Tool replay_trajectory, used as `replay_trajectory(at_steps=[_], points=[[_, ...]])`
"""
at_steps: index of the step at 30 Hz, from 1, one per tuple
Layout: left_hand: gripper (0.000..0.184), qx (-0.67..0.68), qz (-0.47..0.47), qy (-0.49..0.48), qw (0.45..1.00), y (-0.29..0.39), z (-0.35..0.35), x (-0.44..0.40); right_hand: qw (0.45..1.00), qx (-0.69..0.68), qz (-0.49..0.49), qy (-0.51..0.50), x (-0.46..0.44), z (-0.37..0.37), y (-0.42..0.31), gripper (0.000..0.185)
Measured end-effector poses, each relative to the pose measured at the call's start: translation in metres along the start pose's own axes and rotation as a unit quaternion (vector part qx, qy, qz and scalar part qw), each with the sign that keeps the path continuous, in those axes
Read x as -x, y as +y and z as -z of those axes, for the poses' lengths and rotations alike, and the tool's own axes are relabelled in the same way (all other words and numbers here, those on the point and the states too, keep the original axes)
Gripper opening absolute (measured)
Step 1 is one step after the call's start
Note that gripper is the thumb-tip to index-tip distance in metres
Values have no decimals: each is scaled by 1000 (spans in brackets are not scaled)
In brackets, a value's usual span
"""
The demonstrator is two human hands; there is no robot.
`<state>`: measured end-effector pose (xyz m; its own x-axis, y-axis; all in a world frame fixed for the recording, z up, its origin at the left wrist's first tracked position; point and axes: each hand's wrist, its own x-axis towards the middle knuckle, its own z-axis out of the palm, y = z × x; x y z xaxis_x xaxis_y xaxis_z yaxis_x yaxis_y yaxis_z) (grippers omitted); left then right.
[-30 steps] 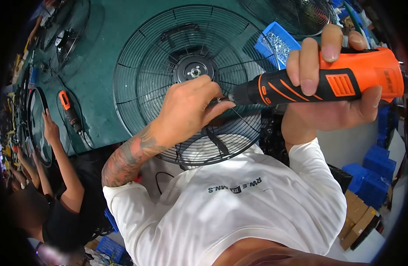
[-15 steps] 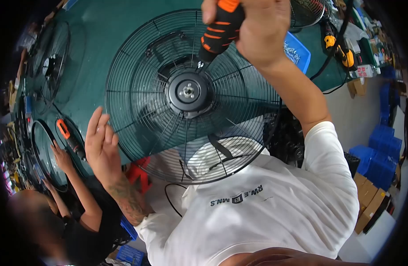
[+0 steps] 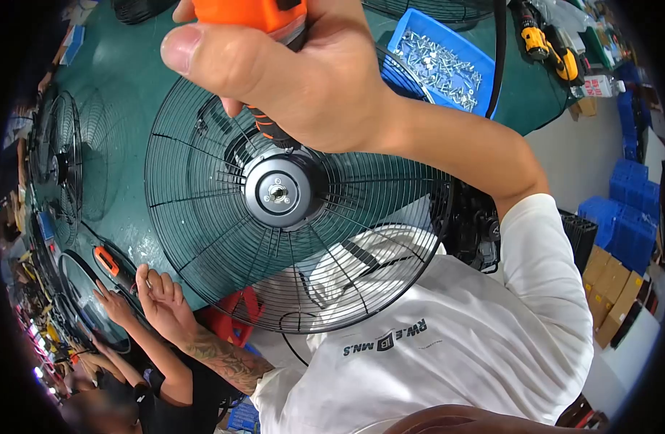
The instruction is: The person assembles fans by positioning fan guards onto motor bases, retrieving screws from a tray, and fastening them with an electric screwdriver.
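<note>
An orange-and-black electric screwdriver (image 3: 249, 14) is gripped in my right hand (image 3: 303, 83), over the far side of the fan motor. Its lower end reaches down beside the motor's rim; the tip is hidden. The round black motor (image 3: 277, 192) sits in the middle of a black wire fan guard (image 3: 202, 239). My left hand (image 3: 162, 300) is by the guard's lower left edge, apart from the motor. Its fingers are curled in, and anything inside them is hidden.
A blue bin (image 3: 484, 69) of loose screws stands behind my right forearm. Yellow-and-black drills (image 3: 535, 43) and a plastic bottle (image 3: 600, 87) lie at the right. Another fan guard (image 3: 61, 159) stands at left. A co-worker's hand (image 3: 116, 307) is near another orange screwdriver (image 3: 108, 260).
My right hand and the screwdriver have come closer to the camera and further left in view. My left hand appears lower, its fingers more curled. The screw bin shows more fully.
</note>
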<state>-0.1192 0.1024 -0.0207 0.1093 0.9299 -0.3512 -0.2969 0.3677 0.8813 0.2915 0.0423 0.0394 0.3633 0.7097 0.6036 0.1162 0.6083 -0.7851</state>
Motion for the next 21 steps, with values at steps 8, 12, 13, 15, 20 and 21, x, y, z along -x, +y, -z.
replay_trajectory(at_steps=[8, 12, 13, 15, 20, 21], points=[[34, -350, -106, 14, 931, -31, -24, -20, 992, -88, -15, -84, 0, -9, -2, 22], [31, -332, -70, -31, 940, -36, -36, -15, 997, 37, 15, -70, 11, -21, 8, 25], [30, -331, -62, -48, 940, -37, -36, -14, 994, -43, -74, -70, 16, -21, 7, 29], [28, -311, -52, -37, 948, -37, -37, -11, 975, -120, -171, -81, 19, -23, -1, 32], [28, -315, -87, -55, 943, -50, -24, -16, 984, -29, -98, -144, 12, -16, -1, 50], [28, -322, -85, -56, 941, -49, -23, -16, 983, -36, -109, -144, 12, -18, -3, 51]])
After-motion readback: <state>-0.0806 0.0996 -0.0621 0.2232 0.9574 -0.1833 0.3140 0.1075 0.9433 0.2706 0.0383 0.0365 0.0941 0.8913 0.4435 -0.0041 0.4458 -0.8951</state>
